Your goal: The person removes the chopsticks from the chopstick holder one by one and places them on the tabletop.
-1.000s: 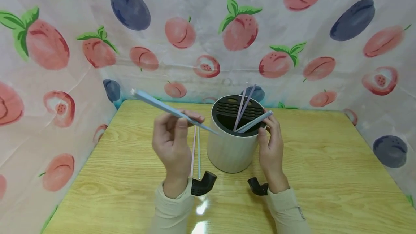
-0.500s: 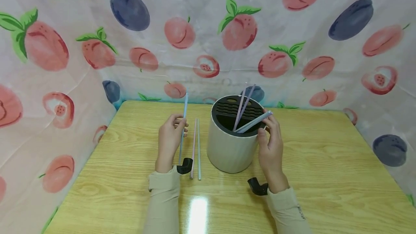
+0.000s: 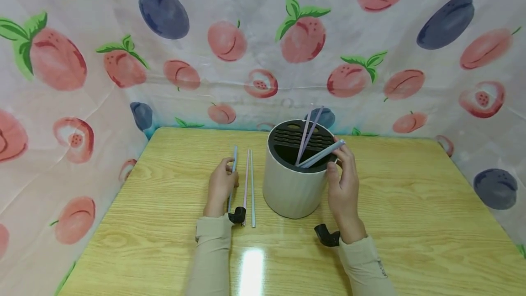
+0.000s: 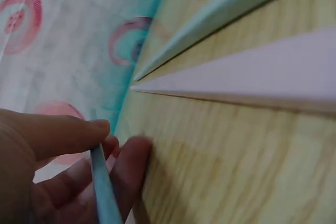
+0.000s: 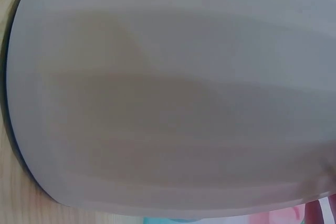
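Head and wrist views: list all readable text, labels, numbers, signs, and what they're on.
Nothing certain.
Patterned cloth: tilted mark, upper right, maybe "I" or "H"; another, upper left, cut off; faint marks low down, unreadable.
Right sleeve: dark marks, too small to read.
Container, sticks: none visible.

Left hand (image 3: 223, 182): pinching with thumb and fingers, sitting to the left of the round holder (image 3: 293, 195).
Left forearm (image 3: 211, 255): reaching forward on the holder's left.
Right hand (image 3: 344, 186): gripping the holder's right side, fingers curving around it.
Right forearm (image 3: 365, 264): slanting forward and leftward toward the holder.
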`<state>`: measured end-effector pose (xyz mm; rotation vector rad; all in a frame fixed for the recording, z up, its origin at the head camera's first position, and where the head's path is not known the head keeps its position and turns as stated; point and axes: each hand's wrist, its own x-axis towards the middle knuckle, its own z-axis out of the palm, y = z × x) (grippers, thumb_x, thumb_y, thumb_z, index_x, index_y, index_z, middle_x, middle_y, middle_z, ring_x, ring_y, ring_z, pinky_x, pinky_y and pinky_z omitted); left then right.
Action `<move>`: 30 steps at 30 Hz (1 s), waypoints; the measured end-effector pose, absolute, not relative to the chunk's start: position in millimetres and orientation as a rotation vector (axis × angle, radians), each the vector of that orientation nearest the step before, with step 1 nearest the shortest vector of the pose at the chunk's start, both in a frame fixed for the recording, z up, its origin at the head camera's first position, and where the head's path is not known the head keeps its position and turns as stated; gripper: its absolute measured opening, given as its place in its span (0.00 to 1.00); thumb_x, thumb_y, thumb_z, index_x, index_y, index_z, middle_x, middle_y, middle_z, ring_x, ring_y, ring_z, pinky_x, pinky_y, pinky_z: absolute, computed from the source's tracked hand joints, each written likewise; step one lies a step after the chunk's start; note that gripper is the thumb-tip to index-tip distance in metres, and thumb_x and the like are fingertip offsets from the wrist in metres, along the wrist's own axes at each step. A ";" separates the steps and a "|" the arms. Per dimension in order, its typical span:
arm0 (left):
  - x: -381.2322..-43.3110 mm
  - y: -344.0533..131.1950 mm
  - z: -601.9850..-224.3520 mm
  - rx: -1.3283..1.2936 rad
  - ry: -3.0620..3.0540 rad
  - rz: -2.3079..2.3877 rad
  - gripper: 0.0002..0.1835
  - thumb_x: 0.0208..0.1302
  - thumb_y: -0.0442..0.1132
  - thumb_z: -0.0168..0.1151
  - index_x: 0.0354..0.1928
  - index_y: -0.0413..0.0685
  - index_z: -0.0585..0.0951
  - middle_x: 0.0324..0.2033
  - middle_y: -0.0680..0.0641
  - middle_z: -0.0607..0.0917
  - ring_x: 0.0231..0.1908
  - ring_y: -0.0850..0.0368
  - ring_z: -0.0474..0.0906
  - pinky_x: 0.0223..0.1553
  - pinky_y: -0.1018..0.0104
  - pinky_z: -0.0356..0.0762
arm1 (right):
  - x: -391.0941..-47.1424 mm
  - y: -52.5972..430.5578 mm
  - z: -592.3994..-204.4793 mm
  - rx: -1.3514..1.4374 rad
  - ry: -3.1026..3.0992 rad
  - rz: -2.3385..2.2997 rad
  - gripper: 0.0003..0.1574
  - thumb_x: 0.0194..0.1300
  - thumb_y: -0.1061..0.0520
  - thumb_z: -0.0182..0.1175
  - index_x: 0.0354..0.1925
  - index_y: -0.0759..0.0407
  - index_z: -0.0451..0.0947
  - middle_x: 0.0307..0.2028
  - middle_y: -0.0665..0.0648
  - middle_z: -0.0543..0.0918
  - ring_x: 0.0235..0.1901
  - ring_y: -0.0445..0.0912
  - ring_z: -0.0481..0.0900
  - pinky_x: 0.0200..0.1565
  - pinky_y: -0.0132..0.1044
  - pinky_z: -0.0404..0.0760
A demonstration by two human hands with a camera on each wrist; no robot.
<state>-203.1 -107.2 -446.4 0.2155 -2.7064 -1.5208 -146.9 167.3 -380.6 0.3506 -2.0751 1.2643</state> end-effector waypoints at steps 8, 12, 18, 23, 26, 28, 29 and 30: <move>-202.0 -104.0 -450.3 0.109 -2.791 -1.296 0.19 0.58 0.30 0.56 0.53 0.45 0.74 0.39 0.45 0.76 0.39 0.51 0.72 0.38 0.58 0.71 | -149.1 167.4 -381.9 0.370 -2.056 1.270 0.23 0.69 0.45 0.43 0.56 0.56 0.67 0.62 0.53 0.62 0.63 0.48 0.56 0.50 0.38 0.63; -203.0 -102.2 -448.4 0.056 -2.821 -1.288 0.17 0.59 0.31 0.54 0.52 0.48 0.76 0.40 0.46 0.76 0.40 0.52 0.72 0.38 0.59 0.71 | -149.0 168.1 -383.1 0.358 -2.062 1.275 0.24 0.68 0.45 0.43 0.57 0.54 0.66 0.63 0.52 0.61 0.63 0.47 0.55 0.51 0.42 0.63; -202.7 -96.3 -428.5 -0.014 -2.787 -1.361 0.15 0.64 0.42 0.52 0.52 0.54 0.76 0.39 0.52 0.78 0.39 0.56 0.74 0.33 0.61 0.73 | -149.0 167.8 -382.7 0.348 -2.054 1.291 0.24 0.68 0.45 0.43 0.56 0.54 0.67 0.62 0.51 0.62 0.63 0.47 0.55 0.49 0.50 0.63; -195.3 -85.1 -397.5 -0.135 -2.698 -1.384 0.14 0.65 0.48 0.50 0.50 0.60 0.77 0.39 0.56 0.78 0.38 0.59 0.75 0.34 0.61 0.73 | -147.9 166.4 -380.5 0.354 -2.057 1.273 0.23 0.68 0.46 0.44 0.57 0.55 0.66 0.62 0.48 0.62 0.63 0.47 0.55 0.50 0.42 0.64; -189.1 -76.0 -380.4 -0.258 -2.581 -1.387 0.14 0.65 0.49 0.49 0.49 0.58 0.77 0.38 0.58 0.78 0.37 0.62 0.74 0.34 0.63 0.73 | -148.0 167.0 -379.9 0.354 -2.062 1.267 0.24 0.68 0.46 0.43 0.57 0.55 0.66 0.63 0.48 0.61 0.63 0.47 0.55 0.50 0.39 0.64; -184.7 -69.4 -371.0 -0.342 -2.487 -1.377 0.15 0.65 0.50 0.49 0.48 0.56 0.77 0.38 0.58 0.78 0.36 0.64 0.73 0.34 0.65 0.73 | -148.1 167.3 -380.0 0.353 -2.066 1.265 0.24 0.68 0.46 0.43 0.57 0.55 0.66 0.63 0.49 0.62 0.63 0.47 0.56 0.50 0.39 0.64; -182.3 -66.0 -366.8 -0.378 -2.444 -1.371 0.15 0.65 0.50 0.49 0.48 0.55 0.77 0.39 0.57 0.77 0.36 0.64 0.73 0.33 0.66 0.73 | -148.1 167.3 -380.0 0.352 -2.067 1.265 0.24 0.68 0.46 0.43 0.57 0.55 0.66 0.63 0.50 0.62 0.63 0.47 0.55 0.49 0.40 0.64; -180.4 -62.8 -363.2 -0.408 -2.406 -1.357 0.15 0.65 0.50 0.49 0.48 0.55 0.77 0.39 0.57 0.77 0.37 0.65 0.73 0.33 0.67 0.73 | -148.2 167.4 -380.2 0.352 -2.069 1.265 0.24 0.68 0.45 0.43 0.57 0.55 0.66 0.63 0.50 0.62 0.63 0.47 0.55 0.49 0.40 0.64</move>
